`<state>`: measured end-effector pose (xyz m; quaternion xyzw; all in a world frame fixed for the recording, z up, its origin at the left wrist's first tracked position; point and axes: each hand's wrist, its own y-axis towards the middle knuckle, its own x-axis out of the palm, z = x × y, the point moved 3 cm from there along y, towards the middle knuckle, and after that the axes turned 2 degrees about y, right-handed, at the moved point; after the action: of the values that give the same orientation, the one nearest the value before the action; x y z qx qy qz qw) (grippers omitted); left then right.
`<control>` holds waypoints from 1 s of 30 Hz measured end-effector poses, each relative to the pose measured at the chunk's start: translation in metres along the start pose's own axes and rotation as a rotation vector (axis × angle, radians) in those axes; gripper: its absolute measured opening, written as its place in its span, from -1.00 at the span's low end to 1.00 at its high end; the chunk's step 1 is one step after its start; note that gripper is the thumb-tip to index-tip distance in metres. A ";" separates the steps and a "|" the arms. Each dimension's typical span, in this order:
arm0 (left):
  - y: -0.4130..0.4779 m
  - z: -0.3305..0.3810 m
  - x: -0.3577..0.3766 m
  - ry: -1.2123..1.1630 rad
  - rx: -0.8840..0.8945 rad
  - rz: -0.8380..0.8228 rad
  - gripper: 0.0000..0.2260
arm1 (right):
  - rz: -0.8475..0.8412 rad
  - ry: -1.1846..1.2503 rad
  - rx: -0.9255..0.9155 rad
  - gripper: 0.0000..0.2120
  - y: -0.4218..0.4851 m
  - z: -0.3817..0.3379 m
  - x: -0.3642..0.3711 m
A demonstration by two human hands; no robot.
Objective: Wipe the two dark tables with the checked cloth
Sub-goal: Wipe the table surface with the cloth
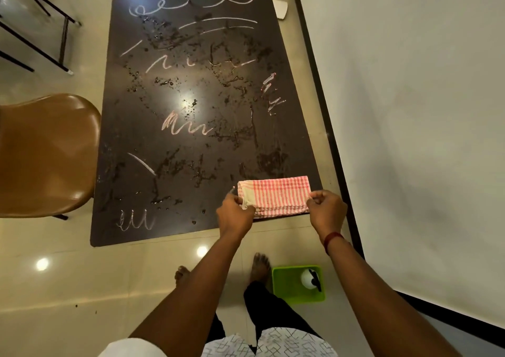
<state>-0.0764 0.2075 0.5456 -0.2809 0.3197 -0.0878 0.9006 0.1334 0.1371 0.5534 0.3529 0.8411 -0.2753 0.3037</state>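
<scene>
A dark table point(131, 138) fills the middle of the view, covered with white and pink chalk scribbles and wet smears. The folded red-and-white checked cloth point(276, 194) lies at its near right corner. My left hand point(235, 214) pinches the cloth's left end. My right hand point(326, 210) pinches its right end. Only this one dark table is in view.
A brown chair point(43, 154) stands against the table's left side. A green basket point(287, 288) with a white spray bottle point(310, 278) sits on the floor by my right foot. A white wall runs along the right; black chair legs point(41, 29) stand far left.
</scene>
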 end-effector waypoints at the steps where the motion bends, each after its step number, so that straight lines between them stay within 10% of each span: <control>1: -0.001 0.001 -0.002 -0.004 -0.007 -0.004 -0.84 | 0.006 0.004 0.021 -0.88 -0.001 -0.001 -0.002; 14: 0.038 0.071 -0.042 -0.810 -0.289 -0.177 -0.76 | -0.025 0.778 0.396 -0.84 0.064 -0.065 -0.016; 18: 0.034 0.038 -0.052 -0.464 -0.061 0.151 -0.82 | 0.051 0.326 0.043 -0.95 0.039 -0.064 -0.007; 23: 0.008 -0.032 -0.058 0.141 0.202 0.437 -0.91 | -0.227 -0.291 -0.508 -0.62 -0.018 -0.055 0.058; 30: 0.009 -0.082 -0.068 0.593 0.404 0.376 -0.72 | -0.370 -0.774 -0.551 -0.31 -0.019 -0.024 0.114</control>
<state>-0.1811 0.2010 0.5245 0.0026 0.5877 -0.0598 0.8069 0.0464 0.1907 0.4939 -0.0228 0.7566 -0.2030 0.6211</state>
